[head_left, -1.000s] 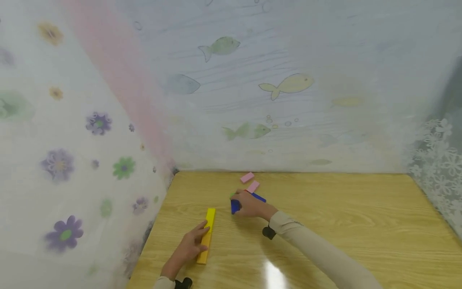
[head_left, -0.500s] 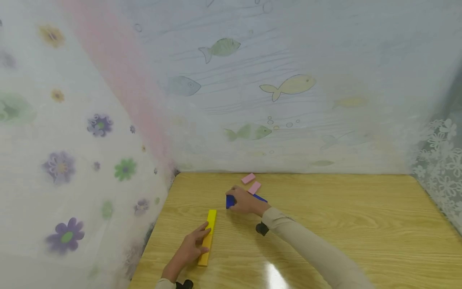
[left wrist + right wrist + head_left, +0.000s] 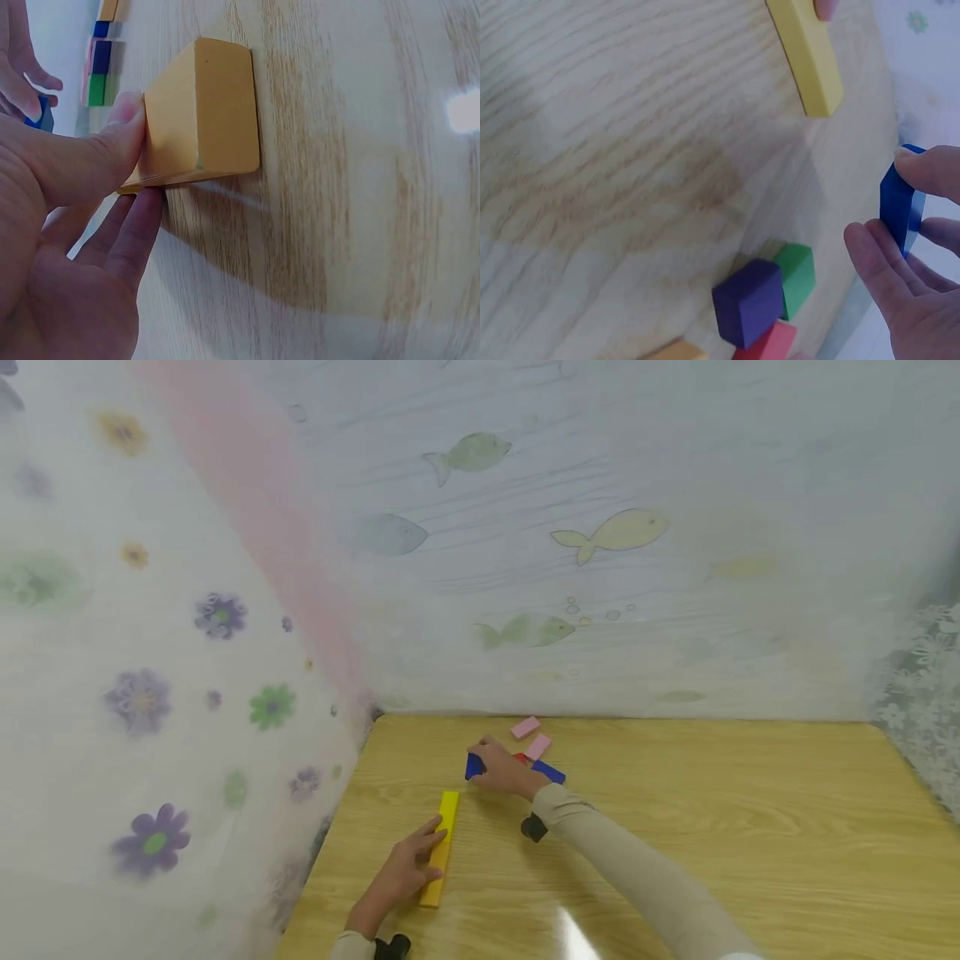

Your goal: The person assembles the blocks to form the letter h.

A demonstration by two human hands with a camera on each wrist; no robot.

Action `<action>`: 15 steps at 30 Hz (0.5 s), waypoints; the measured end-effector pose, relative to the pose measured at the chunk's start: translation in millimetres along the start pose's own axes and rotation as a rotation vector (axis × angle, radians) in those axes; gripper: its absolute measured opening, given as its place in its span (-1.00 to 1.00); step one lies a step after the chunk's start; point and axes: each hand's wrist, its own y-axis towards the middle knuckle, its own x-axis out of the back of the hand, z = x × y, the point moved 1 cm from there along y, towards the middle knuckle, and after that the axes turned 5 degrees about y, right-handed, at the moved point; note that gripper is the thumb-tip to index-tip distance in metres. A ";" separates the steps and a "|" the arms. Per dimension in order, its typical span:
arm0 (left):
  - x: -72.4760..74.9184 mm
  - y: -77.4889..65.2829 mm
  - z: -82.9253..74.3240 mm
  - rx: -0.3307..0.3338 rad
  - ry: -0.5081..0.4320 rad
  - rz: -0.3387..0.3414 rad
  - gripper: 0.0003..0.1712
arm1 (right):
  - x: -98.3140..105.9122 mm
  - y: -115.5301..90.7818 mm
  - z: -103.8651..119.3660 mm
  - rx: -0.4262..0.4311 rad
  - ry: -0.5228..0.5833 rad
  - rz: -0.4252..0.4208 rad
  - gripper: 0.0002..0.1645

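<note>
My left hand (image 3: 400, 870) holds an orange block (image 3: 225, 109) on the wooden table, thumb on one long side and fingers on the other. A yellow block (image 3: 449, 806) lies end to end with it at the far side, forming one straight bar. Between thumb and fingers, my right hand (image 3: 501, 768) pinches a blue block (image 3: 901, 201). It is raised above the table, past the far end of the yellow bar. Behind that hand, in the right wrist view, sit a dark blue block (image 3: 748, 301), a green block (image 3: 796, 277) and a red block (image 3: 769, 342).
Two pink blocks (image 3: 526, 727) lie near the table's back edge. Another blue block (image 3: 549, 772) rests beside my right wrist, and part of an orange block (image 3: 676, 351) shows in the right wrist view. Painted walls border the wooden table (image 3: 712, 827) behind and at left.
My right hand has lifted the blue block and carried it left and away from the other blocks. The left hand stays on the yellow and orange bar.
</note>
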 end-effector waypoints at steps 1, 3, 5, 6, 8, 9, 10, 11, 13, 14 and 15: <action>-0.1 0.5 -0.2 -0.002 -0.002 -0.001 -0.32 | -1.8 1.6 -0.4 0.002 -0.004 -0.006 -0.34; -0.1 1.2 0.0 -0.001 -0.016 0.001 -0.32 | -5.8 4.6 -1.2 0.006 -0.016 -0.020 -0.34; 0.2 1.5 0.2 0.002 -0.029 0.003 -0.32 | -10.0 7.2 -1.2 0.004 -0.024 -0.019 -0.34; 0.5 1.3 0.3 0.007 -0.039 0.006 -0.32 | -12.2 8.4 -1.3 0.001 -0.022 -0.014 -0.33; 0.9 0.7 0.7 0.012 -0.052 0.010 -0.32 | -16.0 10.2 -0.8 -0.009 -0.003 -0.003 -0.33; 1.0 0.5 1.1 0.010 -0.048 0.009 -0.32 | -18.1 10.8 -0.6 -0.018 0.010 0.004 -0.33; 1.0 0.4 1.5 0.008 -0.046 0.009 -0.32 | -19.9 11.4 -0.6 -0.026 0.021 0.006 -0.33; 0.8 0.4 2.0 0.005 -0.040 0.008 -0.32 | -21.6 11.8 -0.8 -0.038 0.031 0.007 -0.32; 0.7 0.4 2.3 -0.001 -0.028 0.005 -0.33 | -24.6 12.8 -1.3 -0.054 0.053 0.001 -0.33; 0.6 0.5 2.2 -0.003 -0.023 0.004 -0.33 | -26.3 13.4 -2.1 -0.057 0.056 -0.004 -0.33; 0.7 0.5 2.0 -0.006 -0.020 0.004 -0.33 | -27.9 14.0 -3.2 -0.058 0.055 -0.009 -0.33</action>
